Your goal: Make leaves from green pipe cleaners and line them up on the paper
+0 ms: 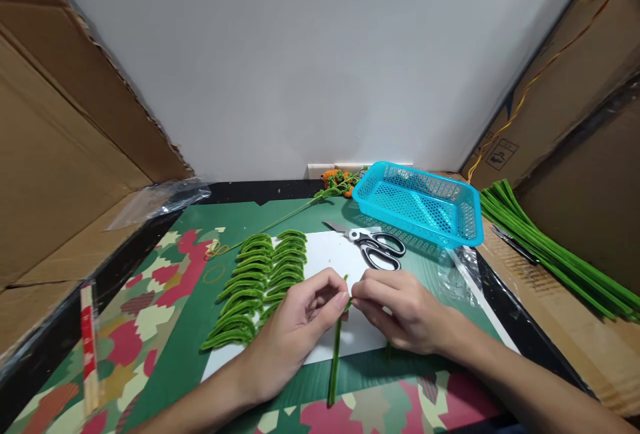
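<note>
Evidently, the work surface is crowded at its left and right margins. At the lower left of the frame, a red and pale packet (89, 347) lies lengthwise on the patterned part of the green mat (167, 347). Right of it, near left of centre, thin rubber bands (214, 274) rest loose. Next come two columns of curved green pieces (245, 304), the right-hand column partly hidden by the left hand (295, 327). That hand, at lower centre, is clamped between thumb and forefinger on a green strip (335, 367), which hangs towards the lower edge over white paper (327, 254) and mat. The right hand (400, 307) has its fingertips drawn together at the strip's upper part, though they hide the exact grip.

Beyond the hands, scissors (375, 246) lie with blades parted, pointing to the upper left. Behind them, right of centre, stands a blue basket (420, 211); a green bundle (555, 247) occupies the right edge.

Risks noted: the left forearm could sweep across the nearest curved pieces and break up their rows. A reach forward could bring fingers against the exposed blades. Uneven pull between the two pinches could kink the strip or slip it free.
</note>
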Tool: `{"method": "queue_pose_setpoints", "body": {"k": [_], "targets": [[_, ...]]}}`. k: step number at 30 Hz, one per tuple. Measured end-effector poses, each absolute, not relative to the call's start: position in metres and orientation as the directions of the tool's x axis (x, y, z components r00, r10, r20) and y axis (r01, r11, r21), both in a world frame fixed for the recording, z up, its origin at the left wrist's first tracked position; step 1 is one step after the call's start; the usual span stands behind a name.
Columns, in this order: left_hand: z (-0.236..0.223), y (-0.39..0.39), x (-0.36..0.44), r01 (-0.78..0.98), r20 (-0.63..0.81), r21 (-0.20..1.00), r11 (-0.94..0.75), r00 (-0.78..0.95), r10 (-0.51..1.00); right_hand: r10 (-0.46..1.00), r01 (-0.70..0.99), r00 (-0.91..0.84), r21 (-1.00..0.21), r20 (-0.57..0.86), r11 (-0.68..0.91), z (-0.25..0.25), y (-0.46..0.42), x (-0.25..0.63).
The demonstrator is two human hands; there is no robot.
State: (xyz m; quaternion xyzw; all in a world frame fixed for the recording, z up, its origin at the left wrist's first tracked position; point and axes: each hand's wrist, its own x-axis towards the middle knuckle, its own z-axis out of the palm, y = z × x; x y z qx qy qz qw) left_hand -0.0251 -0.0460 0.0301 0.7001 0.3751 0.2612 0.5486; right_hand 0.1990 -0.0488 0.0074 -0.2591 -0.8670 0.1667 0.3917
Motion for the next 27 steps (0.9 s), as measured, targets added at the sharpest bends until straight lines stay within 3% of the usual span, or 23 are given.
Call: {"method": "queue_pose_setpoints", "body": {"k": [2, 5, 8, 10, 11, 12, 13, 15, 16, 17, 18, 19, 21, 23, 24, 25, 27], "targets": [[0.027, -0.043, -0.024, 0.146, -0.074, 0.989, -0.021, 0.615, 0.785, 0.505, 0.345, -0.561, -0.37, 0.655, 0.863, 0.002, -0.049, 0.199], [0.025, -0.041, -0.023, 0.053, -0.099, 0.995, 0.085, 0.661, 0.744, 0.485, 0.341, -0.53, -0.348, 0.696, 0.873, 0.0, -0.051, 0.198], [0.025, -0.042, -0.025, 0.03, -0.08, 0.996, 0.081, 0.67, 0.738, 0.597, 0.299, -0.467, -0.519, 0.652, 0.801, 0.005, -0.058, 0.195], [0.026, -0.042, -0.028, 0.108, 0.009, 0.989, -0.101, 0.637, 0.771, 0.757, 0.239, -0.41, -0.74, 0.51, 0.628, 0.01, -0.061, 0.191], [0.026, -0.041, -0.03, 0.163, 0.109, 0.949, -0.271, 0.635, 0.765, 0.838, 0.172, -0.387, -0.863, 0.384, 0.475, 0.012, -0.061, 0.189], [0.025, -0.039, -0.032, 0.214, 0.237, 0.851, -0.48, 0.658, 0.714, 0.895, 0.08, -0.387, -0.959, 0.22, 0.271, 0.014, -0.061, 0.186], [0.025, -0.037, -0.035, 0.244, 0.368, 0.681, -0.69, 0.7, 0.611, 0.909, -0.021, -0.414, -0.999, 0.042, 0.037, 0.014, -0.059, 0.184], [0.023, -0.031, -0.04, 0.224, 0.524, 0.211, -0.951, 0.796, 0.304, 0.823, -0.163, -0.518, -0.918, -0.232, -0.361, 0.014, -0.056, 0.181], [0.023, -0.029, -0.042, 0.23, 0.545, 0.033, -0.973, 0.811, 0.21, 0.778, -0.187, -0.558, -0.869, -0.29, -0.458, 0.014, -0.053, 0.18], [0.024, -0.028, -0.043, 0.24, 0.553, -0.058, -0.969, 0.816, 0.169, 0.765, -0.188, -0.572, -0.861, -0.295, -0.472, 0.013, -0.051, 0.18], [0.024, -0.028, -0.044, 0.257, 0.562, -0.069, -0.964, 0.809, 0.176, 0.79, -0.165, -0.558, -0.9, -0.253, -0.405, 0.013, -0.05, 0.181], [0.025, -0.028, -0.045, 0.288, 0.574, 0.006, -0.957, 0.783, 0.24, 0.838, -0.114, -0.522, -0.96, -0.161, -0.255, 0.012, -0.049, 0.182], [0.026, -0.031, -0.044, 0.346, 0.5, 0.331, -0.878, 0.725, 0.474, 0.874, 0.076, -0.459, -0.973, 0.16, 0.218, 0.011, -0.049, 0.185], [0.026, -0.033, -0.042, 0.382, 0.311, 0.657, -0.649, 0.647, 0.696, 0.733, 0.278, -0.481, -0.71, 0.481, 0.647, 0.008, -0.049, 0.187], [0.025, -0.034, -0.041, 0.371, 0.218, 0.768, -0.522, 0.616, 0.757, 0.64, 0.332, -0.512, -0.555, 0.573, 0.763, 0.006, -0.049, 0.188], [0.023, -0.034, -0.039, 0.339, 0.138, 0.848, -0.407, 0.601, 0.787, 0.564, 0.36, -0.536, -0.434, 0.628, 0.826, 0.004, -0.049, 0.189], [0.018, -0.032, -0.036, 0.231, 0.004, 0.955, -0.187, 0.619, 0.785, 0.479, 0.383, -0.547, -0.303, 0.687, 0.872, 0.0, -0.048, 0.19]]}}
